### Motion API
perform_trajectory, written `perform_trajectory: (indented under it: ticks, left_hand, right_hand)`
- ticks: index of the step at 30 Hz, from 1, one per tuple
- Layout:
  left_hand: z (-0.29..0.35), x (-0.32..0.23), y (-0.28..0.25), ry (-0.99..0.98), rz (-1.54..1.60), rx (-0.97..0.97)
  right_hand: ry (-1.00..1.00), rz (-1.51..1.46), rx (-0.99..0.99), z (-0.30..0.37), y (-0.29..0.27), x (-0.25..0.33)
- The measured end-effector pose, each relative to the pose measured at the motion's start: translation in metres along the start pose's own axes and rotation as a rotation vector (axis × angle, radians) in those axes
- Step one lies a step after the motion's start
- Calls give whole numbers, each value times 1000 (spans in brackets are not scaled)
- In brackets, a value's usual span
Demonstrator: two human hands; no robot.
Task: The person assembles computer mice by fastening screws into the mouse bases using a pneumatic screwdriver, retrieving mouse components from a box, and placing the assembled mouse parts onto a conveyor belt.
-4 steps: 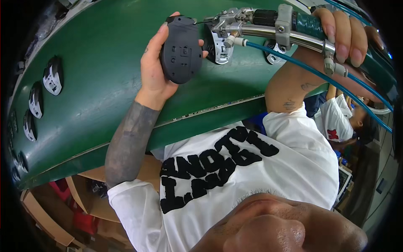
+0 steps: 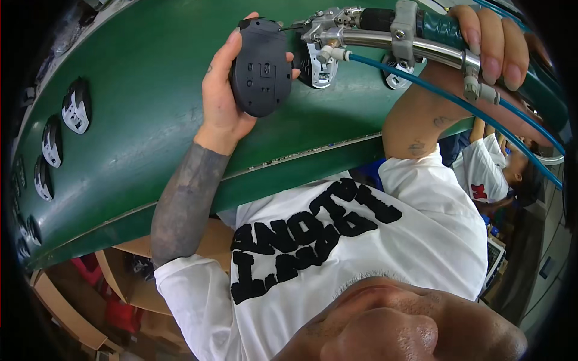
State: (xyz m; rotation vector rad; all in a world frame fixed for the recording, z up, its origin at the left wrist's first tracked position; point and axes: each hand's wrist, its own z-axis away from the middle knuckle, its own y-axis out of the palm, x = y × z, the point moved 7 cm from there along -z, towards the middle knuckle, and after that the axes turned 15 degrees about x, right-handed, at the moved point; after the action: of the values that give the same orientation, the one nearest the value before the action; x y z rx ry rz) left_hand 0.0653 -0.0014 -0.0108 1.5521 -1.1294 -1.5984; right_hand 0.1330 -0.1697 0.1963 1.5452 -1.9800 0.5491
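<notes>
My left hand (image 2: 220,102) holds a black computer mouse (image 2: 260,72) up over the green bench, its underside facing me. The thumb lies along its left edge, and fingertips show at its right edge. My right hand (image 2: 490,48) is wrapped round the green body of an air screwdriver (image 2: 379,37) lying nearly level. Its thin bit points left, with the tip at the upper right corner of the mouse; whether it touches a screw is too small to tell. Behind the tool's head sits a black and silver mouse part (image 2: 320,66).
A row of similar mouse parts (image 2: 76,107) runs down the left of the green work surface (image 2: 144,120). Another silver part (image 2: 397,75) lies under the tool. Blue air hoses (image 2: 421,82) trail right. Cardboard boxes (image 2: 72,307) stand below the bench; a co-worker (image 2: 481,168) is at right.
The mouse in my left hand has tipped slightly, its lower end rising a little. The screwdriver's head has shifted slightly up and left. Both grips are unchanged.
</notes>
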Motion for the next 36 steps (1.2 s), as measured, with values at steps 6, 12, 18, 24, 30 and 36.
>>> perform_trajectory:
  ticks: [6, 12, 18, 24, 30, 36]
  left_hand:
    - [0, -1, 5, 4, 7, 0]
    - [-3, -5, -13, 15, -107, -77]
    - [-1, 4, -4, -45, -20, -28]
    - [-1, 7, 2, -63, -28, 60]
    - [0, 6, 9, -70, -48, 78]
    - [0, -2, 9, -78, -251, 25]
  right_hand:
    - [77, 110, -135, -5, 4, -1]
    - [-75, -131, 37, 15, -47, 25]
    - [-146, -144, 45, 5, -25, 19]
    - [-65, 68, -18, -11, 4, 15]
    - [26, 276, -79, -23, 23, 13]
    - [-28, 104, -222, -14, 32, 11]
